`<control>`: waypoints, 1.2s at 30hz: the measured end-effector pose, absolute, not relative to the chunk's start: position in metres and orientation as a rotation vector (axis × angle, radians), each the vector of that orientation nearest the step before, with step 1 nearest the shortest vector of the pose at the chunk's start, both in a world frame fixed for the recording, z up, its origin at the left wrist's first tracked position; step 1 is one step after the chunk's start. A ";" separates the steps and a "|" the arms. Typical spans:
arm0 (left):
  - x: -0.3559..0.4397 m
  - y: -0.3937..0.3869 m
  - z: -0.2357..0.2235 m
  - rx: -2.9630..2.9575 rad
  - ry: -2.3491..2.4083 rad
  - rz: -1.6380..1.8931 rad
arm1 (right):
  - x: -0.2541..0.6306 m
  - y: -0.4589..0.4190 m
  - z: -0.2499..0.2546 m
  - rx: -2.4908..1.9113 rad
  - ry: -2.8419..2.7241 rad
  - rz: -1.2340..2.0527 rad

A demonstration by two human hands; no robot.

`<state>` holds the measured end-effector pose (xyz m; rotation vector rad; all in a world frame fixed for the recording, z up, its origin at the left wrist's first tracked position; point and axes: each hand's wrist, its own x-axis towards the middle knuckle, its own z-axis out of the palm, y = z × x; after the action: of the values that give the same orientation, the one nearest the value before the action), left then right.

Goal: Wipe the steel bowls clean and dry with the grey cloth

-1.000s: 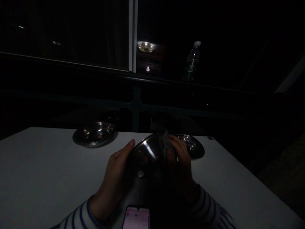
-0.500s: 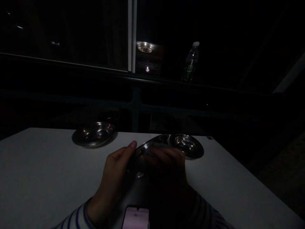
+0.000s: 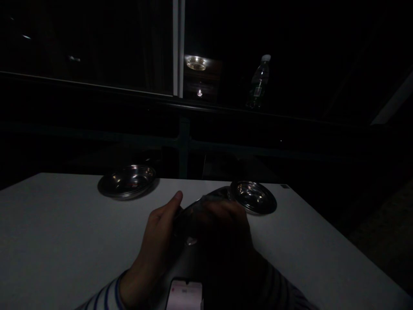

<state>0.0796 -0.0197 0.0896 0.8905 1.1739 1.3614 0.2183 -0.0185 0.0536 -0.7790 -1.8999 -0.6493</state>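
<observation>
A shiny metal dish (image 3: 187,215) is tilted up on edge between my hands, dark and partly hidden. My left hand (image 3: 158,234) grips its left side, with the thumb pointing up along the rim. Curled over the dish's face, my right hand (image 3: 226,224) is in deep shadow and blurred. Something thin and greyish shows by its fingers, but I cannot make out what it is. Just behind, to the right, lies a second metal dish (image 3: 253,198). Another metal dish (image 3: 127,183) sits at the far left of the table.
A phone (image 3: 185,295) with a lit screen lies at the near edge of the white table (image 3: 64,241). Beyond the table stand a dark window with a pale frame (image 3: 179,47) and a clear bottle (image 3: 260,82) with a white cap.
My right hand has shifted slightly left and its fingers are more curled. The held dish has tipped a little and looks darker. My left hand still grips it.
</observation>
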 end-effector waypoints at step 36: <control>0.081 -0.021 0.090 0.660 0.979 1.265 | 0.203 -0.029 0.049 -0.778 -2.094 -0.739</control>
<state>0.0814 -0.0207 0.0902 0.6596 0.9789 1.2650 0.2026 -0.0293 0.0493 -0.7783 -2.0936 -0.7387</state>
